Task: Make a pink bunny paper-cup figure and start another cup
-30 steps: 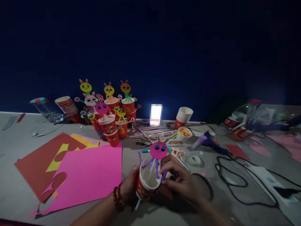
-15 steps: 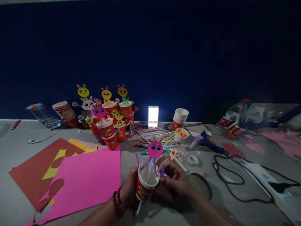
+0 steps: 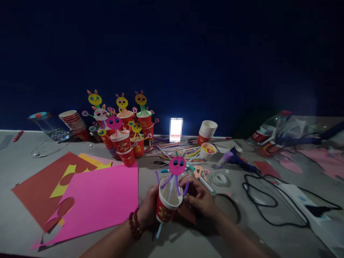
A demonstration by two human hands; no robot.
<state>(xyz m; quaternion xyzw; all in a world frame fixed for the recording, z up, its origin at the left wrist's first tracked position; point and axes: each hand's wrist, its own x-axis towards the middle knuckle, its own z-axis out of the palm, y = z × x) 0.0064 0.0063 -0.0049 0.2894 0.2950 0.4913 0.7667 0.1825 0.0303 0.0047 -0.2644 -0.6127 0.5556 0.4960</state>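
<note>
A red paper cup (image 3: 167, 211) with a white rim is held tilted above the table. My left hand (image 3: 149, 206), with a beaded bracelet at its wrist, is closed round the cup's left side. From the cup's mouth rises a pink paper face (image 3: 177, 165) with ears and dark eyes, with purple pipe-cleaner legs below it. A pale blue straw (image 3: 159, 230) runs through the cup and sticks out underneath. My right hand (image 3: 198, 196) is closed at the cup's right rim, its fingertips on the purple pipe cleaner (image 3: 186, 188) there.
Finished-looking cup figures (image 3: 120, 141) stand at back left. Pink card (image 3: 104, 195) and a brown sheet (image 3: 37, 190) lie at left. Behind are loose pipe cleaners (image 3: 177, 148) and stacked cups (image 3: 207, 132). A tape roll (image 3: 220, 178), glue gun (image 3: 242, 162) and black cable (image 3: 276, 224) lie right.
The whole view has shifted slightly. Both hands keep their places on the cup, with the right fingers still at the purple pipe cleaner.
</note>
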